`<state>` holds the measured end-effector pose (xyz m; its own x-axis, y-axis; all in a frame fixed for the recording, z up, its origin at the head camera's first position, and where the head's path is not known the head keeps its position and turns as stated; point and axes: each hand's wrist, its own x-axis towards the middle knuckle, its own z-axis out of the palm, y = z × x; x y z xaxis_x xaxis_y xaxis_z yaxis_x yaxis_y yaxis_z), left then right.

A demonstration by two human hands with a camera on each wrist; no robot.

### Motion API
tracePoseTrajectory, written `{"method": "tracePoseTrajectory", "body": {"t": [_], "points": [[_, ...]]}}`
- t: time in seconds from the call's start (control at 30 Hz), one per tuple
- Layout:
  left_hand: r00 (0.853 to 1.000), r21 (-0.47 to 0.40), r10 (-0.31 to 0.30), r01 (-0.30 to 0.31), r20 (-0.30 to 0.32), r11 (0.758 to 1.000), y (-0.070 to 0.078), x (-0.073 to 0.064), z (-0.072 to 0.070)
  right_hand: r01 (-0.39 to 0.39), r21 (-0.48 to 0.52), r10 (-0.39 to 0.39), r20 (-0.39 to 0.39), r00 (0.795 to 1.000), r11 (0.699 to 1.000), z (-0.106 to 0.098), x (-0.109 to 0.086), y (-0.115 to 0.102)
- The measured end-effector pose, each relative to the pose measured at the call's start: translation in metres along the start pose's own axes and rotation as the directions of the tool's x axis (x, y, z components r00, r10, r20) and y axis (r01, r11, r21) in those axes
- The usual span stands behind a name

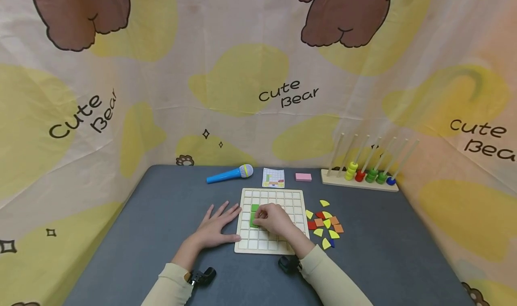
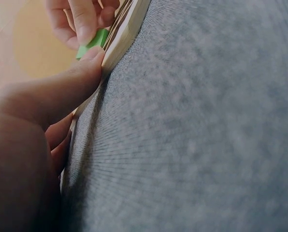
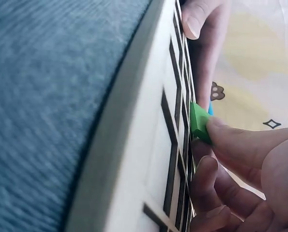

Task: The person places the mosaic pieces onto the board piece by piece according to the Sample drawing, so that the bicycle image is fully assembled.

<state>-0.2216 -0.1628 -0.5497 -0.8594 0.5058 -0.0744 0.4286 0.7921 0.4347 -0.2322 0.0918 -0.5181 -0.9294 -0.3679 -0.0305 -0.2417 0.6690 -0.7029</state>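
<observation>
The right hand (image 1: 275,219) pinches a green tile (image 3: 200,123), a grid board (image 1: 288,203) beneath it. The left hand (image 1: 213,230), fingers spread, touches the board's edge.

A creased, pale cream fabric backdrop (image 1: 169,90) encloses the dark blue-grey table (image 1: 153,234) at the back and along both sides. Large yellow blotches (image 1: 242,79) spread across the cloth, with brown cartoon bears (image 1: 351,14) (only their lower bodies show) along the top, black "Cute Bear" lettering (image 1: 279,91) on all three stretches, and small outlined stars (image 1: 206,133) and brown paw prints (image 1: 185,160) lower down. Up close, the tabletop has a fine, textile-like grain. The light is soft, and the cloth looks peachy toward the right.
</observation>
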Motion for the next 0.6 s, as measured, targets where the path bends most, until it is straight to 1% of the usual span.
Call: {"method": "tracePoseTrajectory", "body": {"t": [0.17, 0.37, 0.47, 0.6], "points": [[1.0, 0.001, 0.003, -0.003, -0.013, 1.0, 0.0005, -0.0007, 0.0009, 0.014, -0.03, -0.014, -0.012, 1.0, 0.999, 0.0016, -0.0021, -0.002], [1.0, -0.008, 0.001, -0.001, -0.017, 1.0, 0.0003, -0.0008, 0.0005, 0.009, -0.069, -0.011, -0.025, 1.0, 0.998, 0.0033, -0.0001, -0.0024], [1.0, -0.007, 0.002, -0.002, -0.013, 1.0, -0.0005, -0.0005, 0.0013, 0.004, -0.046, -0.005, -0.024, 1.0, 0.999, 0.0025, -0.0004, -0.0017], [1.0, -0.005, 0.001, -0.001, -0.007, 1.0, -0.0021, 0.0, 0.0027, 0.005, -0.005, -0.005, -0.032, 0.999, 1.0, -0.0036, -0.0027, -0.0018]]}}
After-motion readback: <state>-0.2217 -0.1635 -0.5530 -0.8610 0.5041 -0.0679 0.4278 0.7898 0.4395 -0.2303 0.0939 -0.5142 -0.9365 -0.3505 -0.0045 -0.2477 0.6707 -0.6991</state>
